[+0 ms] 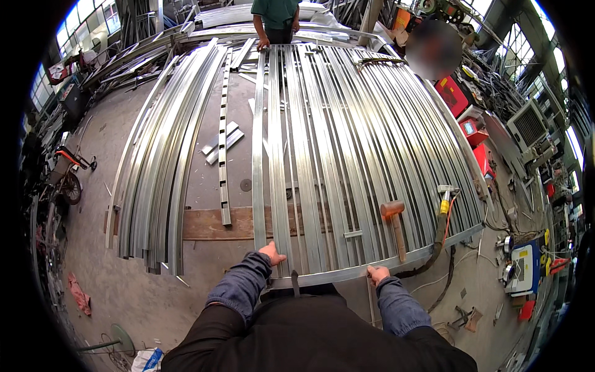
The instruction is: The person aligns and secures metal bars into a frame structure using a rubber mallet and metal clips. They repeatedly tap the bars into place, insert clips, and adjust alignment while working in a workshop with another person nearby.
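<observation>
Long silvery metal profiles [338,186] lie side by side across a large metal frame in front of me. My left hand [273,253] grips a metal profile [280,217] near its close end, at the frame's left side. Another profile [259,186] runs just left of it, its near end partly behind my sleeve. My right hand [378,274] is closed on the front rail [334,274] of the frame, its lower fingers hidden. A mallet [392,211] with a wooden handle lies on the profiles, beyond my right hand. Right of it rests a welding torch [445,201] with a yellow grip.
Across the frame, a person in a green top [276,15] has one hand at the profiles' far ends. More profiles [167,167] lie in a stack at left, near a slotted bar [224,155]. A dark cable [437,248] drapes over the front right edge. A blue-and-white machine [525,266] stands right.
</observation>
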{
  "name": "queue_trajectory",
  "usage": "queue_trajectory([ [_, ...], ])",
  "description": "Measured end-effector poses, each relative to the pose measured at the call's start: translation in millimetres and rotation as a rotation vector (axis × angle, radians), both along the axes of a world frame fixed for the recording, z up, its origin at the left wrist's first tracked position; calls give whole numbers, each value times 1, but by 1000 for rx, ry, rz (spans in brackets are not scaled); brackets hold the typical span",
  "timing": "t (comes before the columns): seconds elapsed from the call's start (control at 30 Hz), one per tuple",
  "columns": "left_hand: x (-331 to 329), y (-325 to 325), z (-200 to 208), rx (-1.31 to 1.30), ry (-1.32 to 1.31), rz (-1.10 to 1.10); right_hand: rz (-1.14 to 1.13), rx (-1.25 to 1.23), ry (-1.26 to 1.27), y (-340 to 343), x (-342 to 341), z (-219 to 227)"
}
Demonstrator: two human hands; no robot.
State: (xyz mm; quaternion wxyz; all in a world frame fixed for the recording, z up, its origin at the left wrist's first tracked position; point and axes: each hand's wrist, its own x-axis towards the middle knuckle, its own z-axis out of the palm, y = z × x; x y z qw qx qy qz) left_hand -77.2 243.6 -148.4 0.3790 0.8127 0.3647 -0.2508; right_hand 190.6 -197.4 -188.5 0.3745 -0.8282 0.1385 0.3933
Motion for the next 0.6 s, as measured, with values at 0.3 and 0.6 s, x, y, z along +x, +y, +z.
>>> queue_trajectory([
  [0.3,4,3,-7,-20,31,13,29,-11,-3,6,-3,9],
  [0.6,5,3,-7,21,49,11,24,17,-21,0,1,-5],
])
